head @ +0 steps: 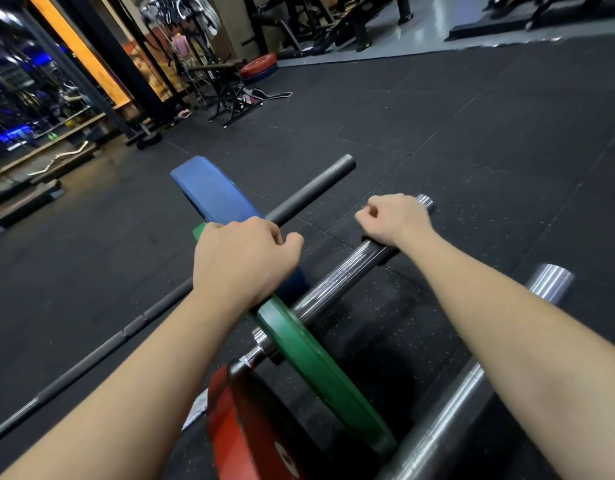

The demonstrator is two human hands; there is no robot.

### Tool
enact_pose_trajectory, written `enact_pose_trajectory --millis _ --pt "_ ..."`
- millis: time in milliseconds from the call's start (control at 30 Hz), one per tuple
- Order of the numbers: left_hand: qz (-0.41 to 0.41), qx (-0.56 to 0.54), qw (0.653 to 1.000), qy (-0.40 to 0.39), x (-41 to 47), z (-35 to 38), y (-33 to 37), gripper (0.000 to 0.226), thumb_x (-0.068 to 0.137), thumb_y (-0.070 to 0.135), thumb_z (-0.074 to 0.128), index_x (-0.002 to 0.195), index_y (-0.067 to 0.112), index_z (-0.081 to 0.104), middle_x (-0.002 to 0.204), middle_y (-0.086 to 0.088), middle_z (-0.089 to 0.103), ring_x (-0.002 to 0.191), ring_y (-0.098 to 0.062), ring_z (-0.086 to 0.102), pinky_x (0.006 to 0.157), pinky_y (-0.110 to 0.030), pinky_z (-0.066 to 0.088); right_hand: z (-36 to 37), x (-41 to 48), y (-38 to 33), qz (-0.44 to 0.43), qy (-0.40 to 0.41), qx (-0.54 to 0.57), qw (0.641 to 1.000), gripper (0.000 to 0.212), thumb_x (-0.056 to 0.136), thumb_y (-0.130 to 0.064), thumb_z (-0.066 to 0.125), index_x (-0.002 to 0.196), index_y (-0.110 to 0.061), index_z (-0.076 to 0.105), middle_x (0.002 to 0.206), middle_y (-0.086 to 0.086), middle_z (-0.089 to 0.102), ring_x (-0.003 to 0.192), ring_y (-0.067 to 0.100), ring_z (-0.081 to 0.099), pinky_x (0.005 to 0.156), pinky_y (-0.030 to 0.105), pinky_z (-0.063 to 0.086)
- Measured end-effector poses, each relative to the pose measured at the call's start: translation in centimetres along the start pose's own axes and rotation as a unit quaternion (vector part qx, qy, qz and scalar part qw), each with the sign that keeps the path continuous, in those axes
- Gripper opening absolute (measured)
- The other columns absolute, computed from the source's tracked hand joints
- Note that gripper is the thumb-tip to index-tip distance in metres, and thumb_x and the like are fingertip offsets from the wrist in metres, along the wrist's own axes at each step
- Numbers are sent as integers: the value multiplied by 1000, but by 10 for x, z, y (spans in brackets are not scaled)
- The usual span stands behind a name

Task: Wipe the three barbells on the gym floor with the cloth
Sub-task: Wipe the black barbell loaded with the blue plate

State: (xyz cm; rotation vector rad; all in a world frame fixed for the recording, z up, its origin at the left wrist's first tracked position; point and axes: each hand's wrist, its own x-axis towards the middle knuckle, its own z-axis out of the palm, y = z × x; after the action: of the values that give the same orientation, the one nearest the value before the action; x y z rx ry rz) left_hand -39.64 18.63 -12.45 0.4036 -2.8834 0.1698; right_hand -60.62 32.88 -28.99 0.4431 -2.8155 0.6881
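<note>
Three barbells lie side by side on the black rubber floor. The far barbell (309, 190) has a dark sleeve and a blue plate (212, 192). The middle barbell (337, 282) has a chrome sleeve and a green plate (320, 368). The near barbell (448, 414) carries a red plate (250, 431). My left hand (243, 258) grips the top rim of the green plate. My right hand (392, 216) curls round the middle sleeve near its end. It holds a dark cloth (379, 244) that shows only as a strip under the palm.
Black rubber floor (472, 140) stretches ahead and to the right. A curl bar (60, 157) lies by the mirrored wall at left. Racks, a stand and stacked plates (259, 67) crowd the back. Grey flooring with benches lies further off.
</note>
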Motion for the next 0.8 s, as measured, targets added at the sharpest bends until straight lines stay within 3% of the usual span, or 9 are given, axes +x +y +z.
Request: enact_pose_trajectory --millis 100,200,267,300,367,433,500,667,800 --pt "4 -1 1000 6 2 2 -1 49 97 47 41 66 13 59 63 -2 67 69 -23 59 78 -34 38 0 4 34 110 84 115 984 35 89 -51 40 85 -23 60 89 -5 61 89 24 53 74 34 44" --pt "-5 -11 1000 1 5 3 -3 48 96 47 42 69 13 61 66 0 71 71 -24 61 76 -34 40 4 -3 41 143 111 209 961 31 95 -47 43 103 -22 61 102 -5 55 97 17 48 79 34 43" --pt "-9 -19 1000 -3 6 4 -4 48 96 48 42 69 13 62 67 0 72 73 -25 62 76 -34 43 8 -9 38 207 166 299 916 28 98 -43 44 107 -22 60 108 -5 57 101 15 52 81 30 41" --pt "-10 -21 1000 -5 6 4 -4 48 96 48 42 69 13 62 67 0 72 74 -25 63 75 -34 43 7 -12 36 271 206 365 867 28 99 -41 45 109 -20 60 109 -4 59 101 16 56 80 27 40" --pt "-13 -25 1000 -5 7 5 -6 48 95 48 41 69 14 62 67 0 72 75 -26 63 75 -34 45 7 -18 35 407 252 502 721 29 101 -40 46 110 -18 62 102 -3 63 92 15 63 70 19 44" --pt "-20 -30 999 -5 10 5 -9 48 95 49 41 68 15 63 67 1 72 77 -27 63 77 -35 46 4 -23 36 470 221 615 593 33 100 -44 46 115 -19 63 101 -4 65 83 11 65 69 21 50" --pt "-24 -32 999 -8 12 6 -10 48 94 49 41 71 16 66 68 1 72 78 -27 63 79 -35 47 4 -23 37 483 189 683 514 38 96 -51 49 113 -21 64 103 -3 69 87 17 69 80 32 57" --pt "-25 -31 999 -14 14 5 -11 46 93 48 41 73 17 68 67 1 72 76 -25 65 78 -35 45 14 -23 37 472 111 719 497 72 80 -74 51 132 -25 59 119 0 69 101 28 68 100 50 52" --pt "-28 -33 999 -17 13 5 -10 46 92 48 41 72 17 68 67 1 72 78 -27 65 81 -35 50 14 -33 24 484 65 718 496 67 80 -67 53 131 -24 58 114 2 69 99 28 67 100 49 51"
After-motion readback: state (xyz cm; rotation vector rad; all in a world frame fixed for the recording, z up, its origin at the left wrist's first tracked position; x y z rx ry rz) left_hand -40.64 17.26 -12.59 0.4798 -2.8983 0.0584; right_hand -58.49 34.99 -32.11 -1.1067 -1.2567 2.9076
